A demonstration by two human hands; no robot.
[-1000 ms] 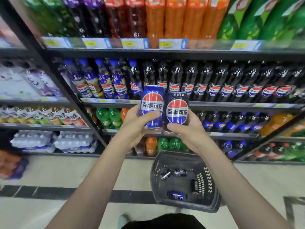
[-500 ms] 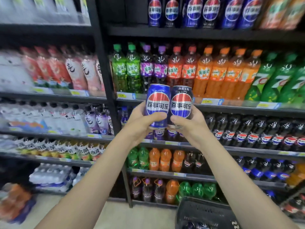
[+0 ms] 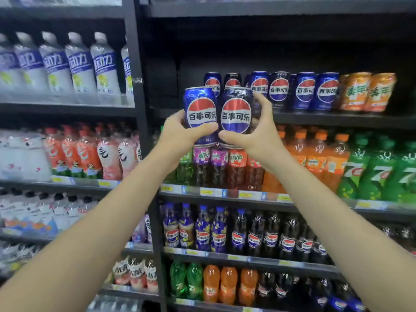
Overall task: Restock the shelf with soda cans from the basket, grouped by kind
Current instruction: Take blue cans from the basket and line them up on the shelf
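Note:
My left hand grips a blue cola can and my right hand grips a black cola can. I hold both upright, side by side, in front of the can shelf. On that shelf stand several blue cans mixed with black cans, then orange cans at the right. The shelf's left part, behind and left of my cans, is dark and bare. The basket is out of view.
A black upright post divides the racks. White bottles fill the left rack's upper shelf. Below the can shelf stand rows of orange and green soda bottles, and lower down cola bottles.
Both hands have lifted the two cans from over the basket up to the can shelf. My view has tilted upward, so the basket has dropped out of sight.

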